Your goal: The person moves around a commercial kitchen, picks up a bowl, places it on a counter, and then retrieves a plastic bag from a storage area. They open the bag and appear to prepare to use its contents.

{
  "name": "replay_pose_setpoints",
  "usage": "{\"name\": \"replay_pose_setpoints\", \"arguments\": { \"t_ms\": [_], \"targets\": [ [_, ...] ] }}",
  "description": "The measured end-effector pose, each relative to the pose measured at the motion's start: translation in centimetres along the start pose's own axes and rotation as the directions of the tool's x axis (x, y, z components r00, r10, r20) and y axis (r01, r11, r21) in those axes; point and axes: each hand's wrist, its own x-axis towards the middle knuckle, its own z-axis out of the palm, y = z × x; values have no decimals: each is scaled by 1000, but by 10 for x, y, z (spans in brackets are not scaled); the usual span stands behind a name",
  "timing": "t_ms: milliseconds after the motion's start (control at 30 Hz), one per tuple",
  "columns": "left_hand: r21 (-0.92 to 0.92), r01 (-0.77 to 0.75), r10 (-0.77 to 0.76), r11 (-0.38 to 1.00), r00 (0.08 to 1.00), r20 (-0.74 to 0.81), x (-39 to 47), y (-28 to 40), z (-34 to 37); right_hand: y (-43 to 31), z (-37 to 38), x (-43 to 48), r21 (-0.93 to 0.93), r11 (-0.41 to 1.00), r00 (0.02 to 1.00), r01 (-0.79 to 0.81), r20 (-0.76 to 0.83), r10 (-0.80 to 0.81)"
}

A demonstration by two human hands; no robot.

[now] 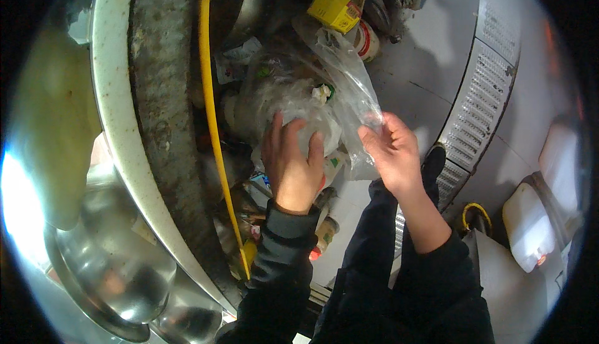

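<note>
A clear plastic bag [353, 91] hangs from my right hand [393, 150], its edge pinched between thumb and fingers. My left hand [295, 161] is spread, fingers apart, over crumpled translucent plastic [281, 100] to the left of it; whether the fingertips touch the plastic I cannot tell. A crumpled white piece with a green edge [322, 93] lies on the plastic. Beyond the bag, a yellow box [334, 10] rests against a white container with a red band [368, 42]. Below my left hand, partly hidden, are bottles and a small jar [327, 231].
A yellow hose [213, 124] runs down beside the counter's edge [112, 86]. Metal bowls [112, 245] stand at lower left. A perforated drain cover [477, 96] crosses the tiled floor at right, with a white plastic jerrycan [529, 227] beyond.
</note>
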Motion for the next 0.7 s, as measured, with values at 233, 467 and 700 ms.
{"name": "replay_pose_setpoints", "arguments": {
  "t_ms": [233, 467, 700],
  "targets": [
    [-117, -91, 92, 989, 996, 4, 52, 13, 28, -14, 11, 4, 260, 957, 990, -127, -32, 140],
    [-31, -8, 12, 999, 988, 153, 62, -11, 40, -19, 3, 3, 323, 926, 981, -194, 67, 182],
    [97, 145, -152, 985, 985, 76, 36, -50, 39, -20, -7, 12, 468, 873, 987, -142, 0, 160]
  ]
}}
